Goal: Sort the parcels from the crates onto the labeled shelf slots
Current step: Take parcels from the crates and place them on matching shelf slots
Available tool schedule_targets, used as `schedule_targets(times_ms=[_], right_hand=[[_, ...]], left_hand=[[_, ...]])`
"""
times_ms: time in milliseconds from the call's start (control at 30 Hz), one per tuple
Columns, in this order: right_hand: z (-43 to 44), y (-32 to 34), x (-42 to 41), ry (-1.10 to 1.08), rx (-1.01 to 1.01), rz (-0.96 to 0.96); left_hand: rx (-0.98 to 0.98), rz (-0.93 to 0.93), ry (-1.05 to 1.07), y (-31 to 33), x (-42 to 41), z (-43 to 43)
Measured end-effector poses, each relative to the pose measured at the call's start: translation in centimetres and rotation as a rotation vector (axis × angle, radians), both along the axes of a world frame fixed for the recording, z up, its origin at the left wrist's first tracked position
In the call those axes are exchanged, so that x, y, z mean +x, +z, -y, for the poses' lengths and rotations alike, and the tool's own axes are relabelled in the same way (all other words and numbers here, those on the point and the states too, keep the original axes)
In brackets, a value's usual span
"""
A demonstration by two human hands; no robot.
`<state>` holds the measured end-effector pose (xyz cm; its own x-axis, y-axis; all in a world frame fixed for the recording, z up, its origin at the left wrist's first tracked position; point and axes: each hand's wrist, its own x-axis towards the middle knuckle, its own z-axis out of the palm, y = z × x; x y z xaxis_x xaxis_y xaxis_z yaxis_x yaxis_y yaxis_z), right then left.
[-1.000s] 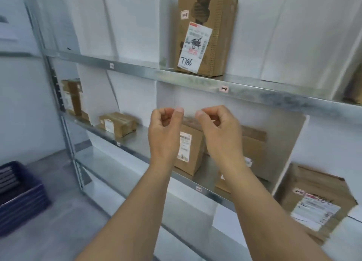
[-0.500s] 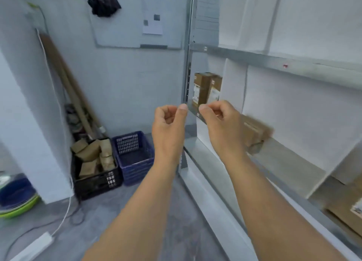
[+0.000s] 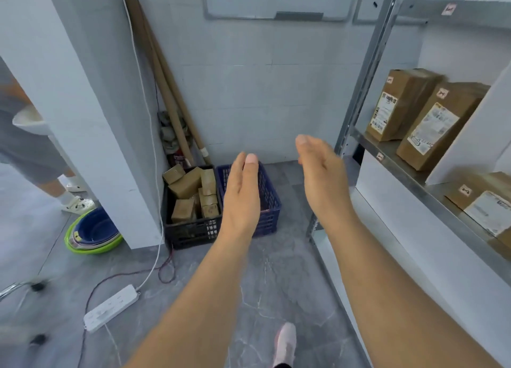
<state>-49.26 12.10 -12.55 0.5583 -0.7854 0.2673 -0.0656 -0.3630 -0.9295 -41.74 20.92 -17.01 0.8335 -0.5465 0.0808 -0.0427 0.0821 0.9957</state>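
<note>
Single view, head-worn, wide-angle. Camera sits at standing height and looks forward and down over the floor (image 3: 276,284) toward the tiled wall (image 3: 262,91). Left hand (image 3: 242,196) and right hand (image 3: 320,179) are near the lens, mid-frame. The crates (image 3: 190,232) lie farther off at the wall foot. The shelf (image 3: 365,71) is seen obliquely along the right edge.

White shipping labels (image 3: 432,128) on the brown parcels (image 3: 464,102) at right, and small stickers (image 3: 380,156) on the shelf edge (image 3: 409,177), show no legible text.
</note>
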Motion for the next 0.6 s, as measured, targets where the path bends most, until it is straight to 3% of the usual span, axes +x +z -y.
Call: schedule_targets(times_ms=[100,300,600], right_hand=[[3.7,-1.6,5.3,0.069,0.009,-0.035],[12.1,-2.1,16.9,0.163,0.132,-0.040],[18.8,-4.6,33.0,0.288,0.296,-0.086]], left_hand=[[0.056,-0.057,-0.018,-1.6,4.9,3.5],[0.179,-0.138,0.145,-0.9,15.2,9.8],[0.195,-0.142,0.385,-2.3,30.0,13.6]])
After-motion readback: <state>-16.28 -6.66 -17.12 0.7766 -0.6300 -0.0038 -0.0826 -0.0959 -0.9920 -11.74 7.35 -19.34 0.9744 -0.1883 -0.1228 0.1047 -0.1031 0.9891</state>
